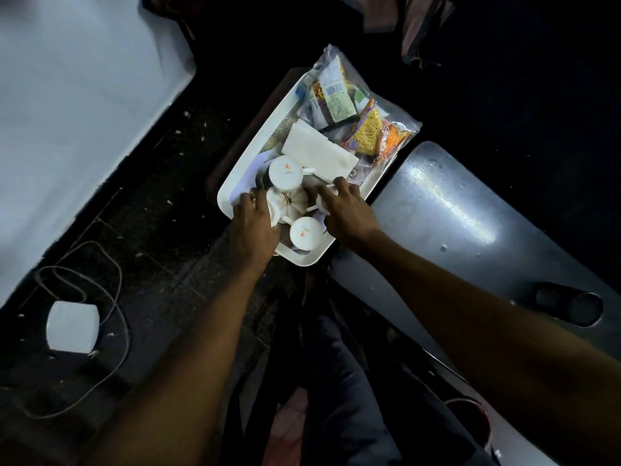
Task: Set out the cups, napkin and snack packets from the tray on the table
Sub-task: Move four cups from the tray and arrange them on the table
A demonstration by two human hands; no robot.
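White tray (232, 191) sits on a small dark stand, its near corner past the stand's edge. Far end: clear bag of snack packets (356, 112) overhanging the tray's far rim. Middle: folded napkin (319, 153). Near end crowded: two upturned cups (285, 171) (305, 233) and a white lidded pot (289, 205) touching. Left hand (253, 223) curled against the pot's side at the tray's left rim. Right hand (346, 210) fingers bent over a third cup, mostly hidden; grip cannot be told. Grey table (453, 210) just right of the tray, bare near it.
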